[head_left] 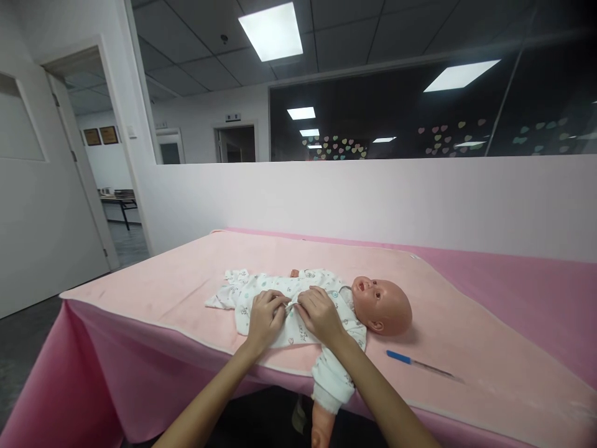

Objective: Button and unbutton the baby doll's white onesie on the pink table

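A baby doll (387, 305) lies on its back, head to the right, dressed in a white printed baby garment (298, 336). My left hand (268, 316) is over the garment's front, its fingers pinched on the cloth. Close beside it, my right hand (321, 311) also pinches the garment, nearer the doll's chest. A small whitish bit of cloth or tie shows between my fingertips; its exact form is too small to tell. The doll's near arm (321, 426) hangs over the table's front edge, out of the sleeve (332, 379).
A peach blanket (186, 280) covers the table over a pink cloth (513, 292). Right of the doll lies a thin stick with a blue end (398, 356). Behind stands a white wall (373, 205) with windows above. An open doorway (105, 162) is at left.
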### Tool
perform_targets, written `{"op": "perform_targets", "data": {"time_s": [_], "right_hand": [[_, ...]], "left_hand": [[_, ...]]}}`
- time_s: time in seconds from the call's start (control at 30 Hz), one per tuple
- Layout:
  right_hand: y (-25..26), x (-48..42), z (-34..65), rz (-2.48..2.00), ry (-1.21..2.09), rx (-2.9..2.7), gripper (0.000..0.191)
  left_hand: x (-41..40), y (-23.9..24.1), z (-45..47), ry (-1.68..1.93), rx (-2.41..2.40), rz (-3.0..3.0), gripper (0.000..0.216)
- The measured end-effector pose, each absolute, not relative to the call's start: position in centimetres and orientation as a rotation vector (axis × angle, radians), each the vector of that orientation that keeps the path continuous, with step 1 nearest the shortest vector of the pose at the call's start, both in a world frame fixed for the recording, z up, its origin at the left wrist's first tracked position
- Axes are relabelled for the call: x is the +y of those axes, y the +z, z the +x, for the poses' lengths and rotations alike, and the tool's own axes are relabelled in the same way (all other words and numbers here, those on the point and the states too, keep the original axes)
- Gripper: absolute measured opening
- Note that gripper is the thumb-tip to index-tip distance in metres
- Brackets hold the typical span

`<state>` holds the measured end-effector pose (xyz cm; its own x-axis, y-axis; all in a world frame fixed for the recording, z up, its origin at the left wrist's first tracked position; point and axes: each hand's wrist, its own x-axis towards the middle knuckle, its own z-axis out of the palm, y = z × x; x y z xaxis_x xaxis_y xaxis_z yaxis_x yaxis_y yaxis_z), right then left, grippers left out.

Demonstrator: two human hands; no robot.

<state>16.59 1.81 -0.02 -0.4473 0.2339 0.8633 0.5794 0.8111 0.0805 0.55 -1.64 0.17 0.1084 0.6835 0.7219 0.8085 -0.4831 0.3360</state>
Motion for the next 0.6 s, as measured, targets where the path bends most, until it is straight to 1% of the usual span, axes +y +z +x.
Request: {"op": "perform_targets", "data": {"time_s": [0.27,0.4,0.6], "right_hand": [[-0.25,1.93,16.69,-0.688,-0.373,-2.038,0.013],[-0.06,1.69,16.73,-0.709,-0.347,-2.020,0.011],[0.11,1.42,16.76,-0.728,-0.257,-2.001,0.010]], "left_hand": [[-2.58,0.85,1.51,-1.187,-1.408,-2.321,0.024],[-2.45,0.75,1.55,-1.177,-1.438,-2.291,0.018],[-2.58,0.97,1.33,-1.230,-1.455,-2.282,0.016]]}}
